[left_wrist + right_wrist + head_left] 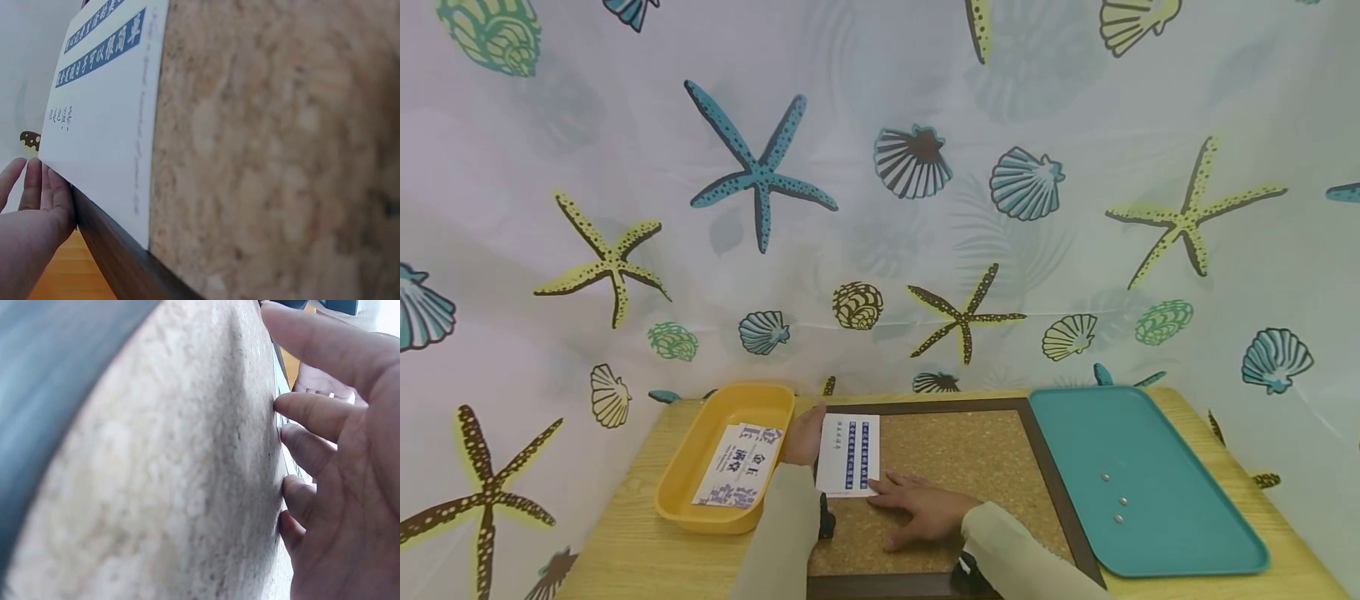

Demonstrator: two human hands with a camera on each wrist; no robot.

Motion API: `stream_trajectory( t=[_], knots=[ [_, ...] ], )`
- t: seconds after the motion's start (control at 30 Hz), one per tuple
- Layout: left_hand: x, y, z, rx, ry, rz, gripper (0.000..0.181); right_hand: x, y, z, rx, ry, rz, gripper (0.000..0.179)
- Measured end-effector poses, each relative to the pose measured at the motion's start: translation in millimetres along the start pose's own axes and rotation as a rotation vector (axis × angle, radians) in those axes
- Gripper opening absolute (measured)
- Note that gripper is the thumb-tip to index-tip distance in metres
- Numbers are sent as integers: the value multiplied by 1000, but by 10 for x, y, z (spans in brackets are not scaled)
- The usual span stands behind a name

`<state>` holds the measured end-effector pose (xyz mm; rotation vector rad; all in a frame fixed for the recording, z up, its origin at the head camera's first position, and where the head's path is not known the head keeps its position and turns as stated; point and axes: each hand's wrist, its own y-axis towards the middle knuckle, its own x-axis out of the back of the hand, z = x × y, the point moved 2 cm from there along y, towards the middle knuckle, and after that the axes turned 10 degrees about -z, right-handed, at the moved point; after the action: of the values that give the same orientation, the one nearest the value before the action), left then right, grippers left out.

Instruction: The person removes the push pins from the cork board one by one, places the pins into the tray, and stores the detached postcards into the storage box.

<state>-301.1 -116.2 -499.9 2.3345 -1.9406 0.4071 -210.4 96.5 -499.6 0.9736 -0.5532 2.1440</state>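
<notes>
A white card (835, 454) with blue bands of lettering lies at the left end of a cork board (955, 450) with a dark frame. Along the card's left edge rests my left hand (805, 435), its fingers straight against the board's side in the left wrist view. My right hand (928, 508) is spread over the cork, fingertips down; its foremost fingers reach the card's lower right corner. In the right wrist view the fingertips (294, 434) touch the surface near the card's edge. Neither hand grips anything.
Left of the board stands a yellow basket (673, 500) with printed cards (741, 462) in it. On the right a teal tray (1187, 533) bears three small round shiny pieces (1122, 502). A wooden table (617, 542) lies under everything, and a curtain patterned with shells hangs behind.
</notes>
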Motion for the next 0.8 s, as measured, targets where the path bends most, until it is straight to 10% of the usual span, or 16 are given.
stream_trajectory(
  t=[0.23, 0.47, 0.8],
  knots=[
    [-43, 73, 115, -31, 156, -129, 48, -12, 11, -29, -3, 7, 3, 65],
    [-43, 119, 117, 4, 330, -106, 42, -4, 17, -39, 9, 21, -2, 62],
    [-42, 57, 101, 19, 267, -178, 37, -20, 29, -83, 31, 12, -18, 61]
  ],
)
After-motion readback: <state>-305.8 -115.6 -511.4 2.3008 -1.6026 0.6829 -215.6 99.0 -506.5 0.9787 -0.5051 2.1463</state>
